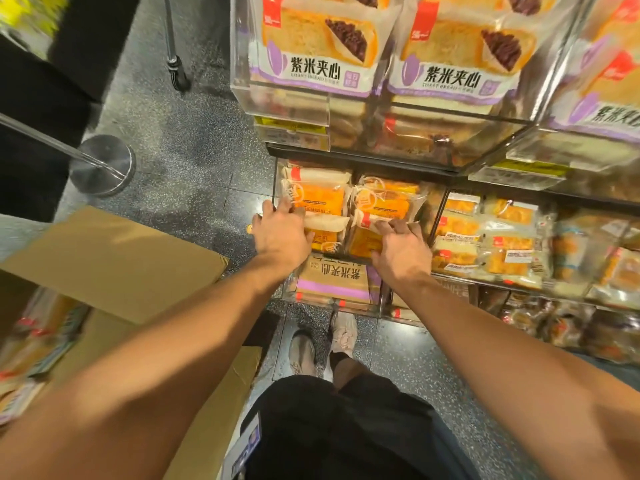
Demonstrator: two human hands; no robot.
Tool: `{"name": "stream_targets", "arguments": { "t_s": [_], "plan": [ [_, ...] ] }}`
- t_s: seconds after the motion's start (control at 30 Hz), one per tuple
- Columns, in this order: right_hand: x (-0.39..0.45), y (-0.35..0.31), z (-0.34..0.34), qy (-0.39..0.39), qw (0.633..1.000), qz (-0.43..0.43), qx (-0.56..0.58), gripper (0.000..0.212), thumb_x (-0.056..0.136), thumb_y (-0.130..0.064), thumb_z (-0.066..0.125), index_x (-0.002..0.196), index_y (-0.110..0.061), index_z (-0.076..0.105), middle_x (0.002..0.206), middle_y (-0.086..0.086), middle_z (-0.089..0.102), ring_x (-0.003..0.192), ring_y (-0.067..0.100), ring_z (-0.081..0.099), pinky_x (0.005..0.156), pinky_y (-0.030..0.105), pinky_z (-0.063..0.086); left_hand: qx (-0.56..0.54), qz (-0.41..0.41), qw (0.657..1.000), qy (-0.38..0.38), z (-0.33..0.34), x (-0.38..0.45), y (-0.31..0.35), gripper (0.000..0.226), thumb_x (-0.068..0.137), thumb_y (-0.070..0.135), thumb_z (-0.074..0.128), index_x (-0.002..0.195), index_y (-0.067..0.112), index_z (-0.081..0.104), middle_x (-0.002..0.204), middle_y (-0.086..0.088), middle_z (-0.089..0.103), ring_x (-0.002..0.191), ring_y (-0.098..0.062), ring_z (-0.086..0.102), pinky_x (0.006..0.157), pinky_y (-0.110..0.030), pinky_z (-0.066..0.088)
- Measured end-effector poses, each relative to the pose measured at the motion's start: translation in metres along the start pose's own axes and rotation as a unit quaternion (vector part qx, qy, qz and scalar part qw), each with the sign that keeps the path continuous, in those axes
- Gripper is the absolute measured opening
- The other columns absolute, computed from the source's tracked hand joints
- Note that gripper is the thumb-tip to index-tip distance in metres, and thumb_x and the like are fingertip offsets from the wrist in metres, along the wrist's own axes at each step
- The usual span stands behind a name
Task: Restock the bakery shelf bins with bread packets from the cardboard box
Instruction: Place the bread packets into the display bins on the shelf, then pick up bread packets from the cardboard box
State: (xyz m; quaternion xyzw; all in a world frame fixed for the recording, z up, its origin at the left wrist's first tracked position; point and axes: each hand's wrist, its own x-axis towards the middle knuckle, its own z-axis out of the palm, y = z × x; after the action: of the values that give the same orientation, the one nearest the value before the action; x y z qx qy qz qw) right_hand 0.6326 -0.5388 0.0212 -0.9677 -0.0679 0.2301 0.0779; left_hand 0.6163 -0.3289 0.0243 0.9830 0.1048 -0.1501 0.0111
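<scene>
Both hands reach into one clear shelf bin (277, 178): the left hand (280, 233) lies with relaxed fingers on the left stack of orange bread packets (320, 199), while the right hand (401, 249) presses loosely spread fingers on the right stack (384, 202). Two purple-labelled packets (311, 39) fill the bin above. One open cardboard box (114, 265) sits on the floor at the left, holding blurred packets.

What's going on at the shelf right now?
A person is restocking. Both hands are in the middle-shelf bin of orange bread packets: the left hand lies on the left stack, the right hand on the right stack. The open cardboard box sits on the floor to their left.
</scene>
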Motion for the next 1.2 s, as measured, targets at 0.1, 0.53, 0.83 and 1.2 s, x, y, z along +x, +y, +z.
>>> {"name": "stream_targets", "arguments": {
  "t_s": [0.1, 0.53, 0.83, 1.2],
  "plan": [
    [-0.003, -0.001, 0.000, -0.004, 1.000, 0.005, -0.004, 0.061, 0.089, -0.024, 0.060, 0.146, -0.028, 0.041, 0.146, 0.004, 0.044, 0.135, 0.031, 0.035, 0.106, 0.046, 0.038, -0.025, 0.003, 1.000, -0.008, -0.002, -0.007, -0.001, 0.048, 0.089, 0.049, 0.062, 0.129, 0.023, 0.059, 0.137, -0.006, 0.052, 0.120, -0.026, 0.046, 0.094, -0.045, 0.048],
    [-0.107, -0.058, -0.007, 0.043, 0.992, -0.086, 0.080, 0.059, 0.086, -0.030, 0.064, 0.142, -0.024, 0.046, 0.141, 0.008, 0.049, 0.128, 0.033, 0.043, 0.103, 0.041, 0.042, -0.221, -0.041, 0.974, 0.015, -0.010, -0.118, -0.062, 0.054, 0.087, 0.042, 0.069, 0.136, 0.022, 0.056, 0.134, -0.004, 0.054, 0.118, -0.028, 0.054, 0.100, -0.038, 0.047],
    [-0.270, -0.125, 0.080, -0.006, 0.992, -0.120, 0.031, 0.063, 0.087, -0.034, 0.067, 0.144, -0.022, 0.042, 0.140, 0.013, 0.046, 0.126, 0.038, 0.045, 0.099, 0.044, 0.045, -0.288, -0.105, 0.952, -0.009, 0.061, -0.316, -0.138, 0.058, 0.086, 0.043, 0.068, 0.139, 0.027, 0.051, 0.132, -0.007, 0.058, 0.121, -0.031, 0.053, 0.100, -0.036, 0.045],
    [-0.407, -0.197, 0.192, -0.126, 0.960, -0.249, -0.005, 0.063, 0.087, -0.037, 0.065, 0.144, -0.029, 0.038, 0.140, 0.010, 0.043, 0.123, 0.037, 0.048, 0.093, 0.044, 0.050, -0.342, -0.297, 0.891, 0.017, 0.133, -0.534, -0.219, 0.053, 0.088, 0.040, 0.069, 0.135, 0.022, 0.053, 0.125, -0.009, 0.062, 0.114, -0.029, 0.059, 0.092, -0.031, 0.047]
  ]
}}
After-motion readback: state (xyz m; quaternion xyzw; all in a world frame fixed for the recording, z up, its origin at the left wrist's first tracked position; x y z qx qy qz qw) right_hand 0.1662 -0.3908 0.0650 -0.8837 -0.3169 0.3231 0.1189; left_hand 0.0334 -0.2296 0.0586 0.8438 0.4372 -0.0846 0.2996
